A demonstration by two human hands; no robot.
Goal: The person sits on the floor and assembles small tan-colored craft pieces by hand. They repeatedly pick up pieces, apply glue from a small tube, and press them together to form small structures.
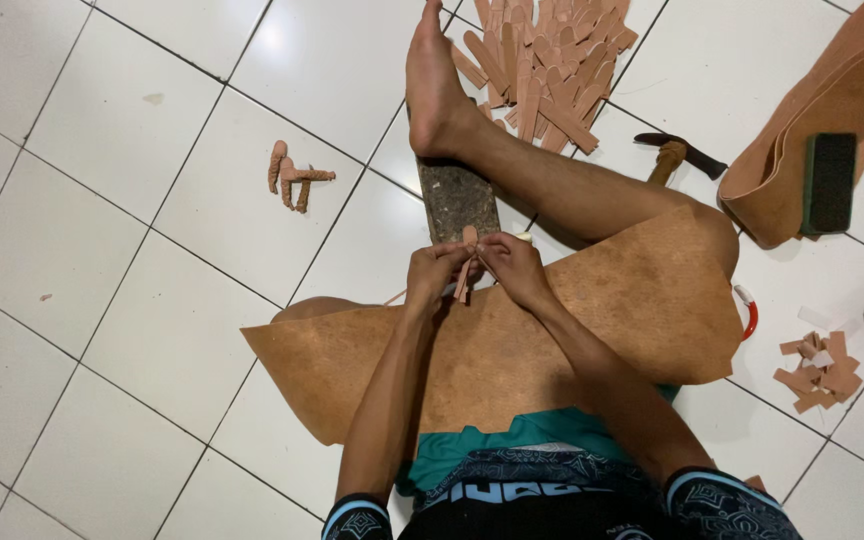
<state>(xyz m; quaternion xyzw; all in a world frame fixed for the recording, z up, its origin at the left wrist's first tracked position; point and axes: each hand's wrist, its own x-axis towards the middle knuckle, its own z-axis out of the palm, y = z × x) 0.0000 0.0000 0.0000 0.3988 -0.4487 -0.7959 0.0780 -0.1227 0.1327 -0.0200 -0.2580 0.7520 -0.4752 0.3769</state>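
Observation:
My left hand (434,272) and my right hand (515,268) meet over my lap, both pinching a narrow tan leather strip (466,266) that stands up between the fingers and hangs a little below them. A big tan leather sheet (572,330) lies across my legs under the hands. Just beyond the hands a dark worn block (457,200) rests on the floor beneath my outstretched leg.
A heap of cut leather strips (547,65) lies by my foot. Some folded strips (292,178) sit on the tiles at left. A rolled leather piece (832,110) with a black block (829,182) is at right, near a wooden-handled tool (672,155), small scraps (820,372) and a red-and-white ring-shaped object (749,310).

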